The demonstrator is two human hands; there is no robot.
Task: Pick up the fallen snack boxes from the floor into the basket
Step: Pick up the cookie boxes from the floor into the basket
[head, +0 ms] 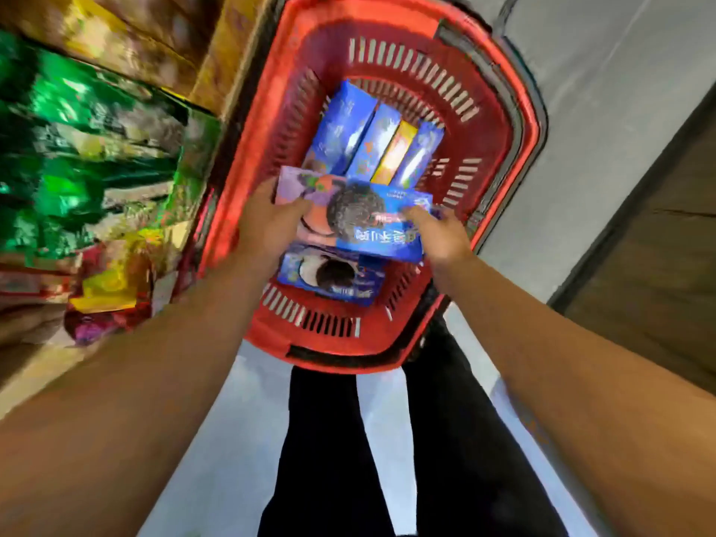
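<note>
Basket: a red plastic basket (499,122) with slotted walls stands on the grey floor (604,110), just beyond the person's black-clad legs (329,439).
Held box: a blue and purple snack box (360,219) printed with a dark round biscuit, held flat above the near half of the basket.
Left hand: the left hand (263,222) grips the box's left end, thumb on top and fingers beneath.
Right hand: the right hand (445,234) holds the box's right end, fingers curled round its edge.
Box below: another blue box (333,277) lies flat on the basket bottom, at the near end, under the held one.
Far boxes: three blue boxes (345,125) and a yellow one (395,153) stand side by side on edge in the far half.
Left side: blurred green, yellow and red packets (77,149) fill shelving beside the basket.
</note>
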